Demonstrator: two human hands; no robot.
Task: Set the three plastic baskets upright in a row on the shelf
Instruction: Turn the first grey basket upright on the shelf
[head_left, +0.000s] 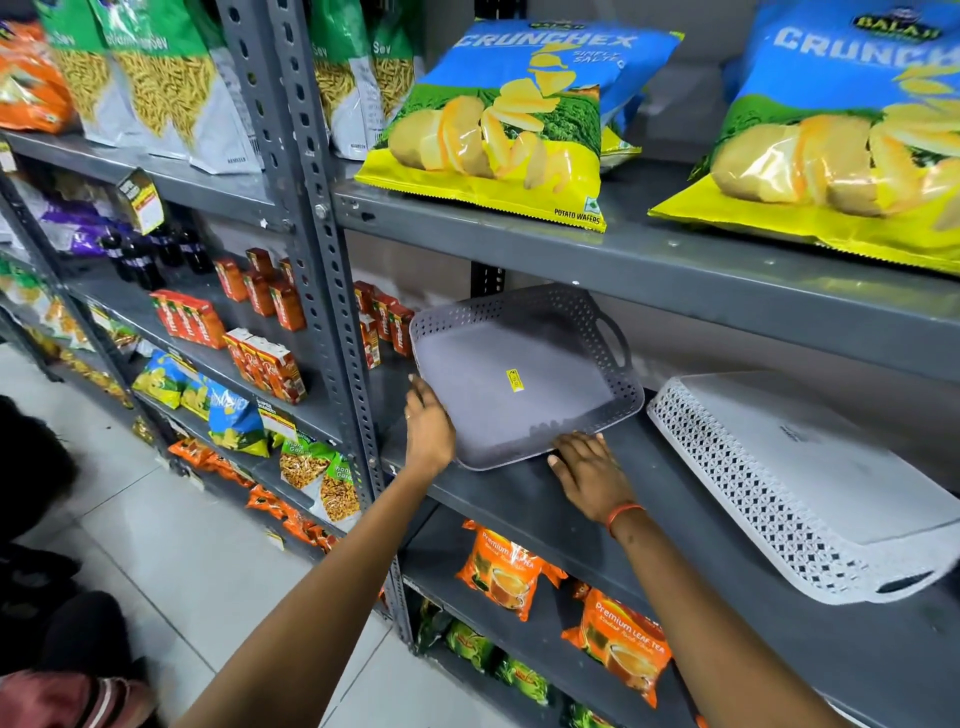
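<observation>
A grey perforated plastic basket (519, 379) lies on the grey metal shelf (524, 499), open side up, with a small yellow sticker on its floor. My left hand (428, 428) grips its near left rim. The fingers of my right hand (589, 470) curl over its near right edge, and an orange band sits on that wrist. To the right, a larger white lattice basket (810, 488) lies upside down, its flat bottom facing up and a handle slot toward me. A third basket is not in sight.
Big blue and yellow crisp bags (509, 124) lie on the shelf above, whose lip (649, 270) hangs low over the baskets. Red cartons (384, 322) stand behind the grey basket's left side. A perforated upright post (322, 270) bounds the bay on the left. Tea packets (509, 566) fill the shelf below.
</observation>
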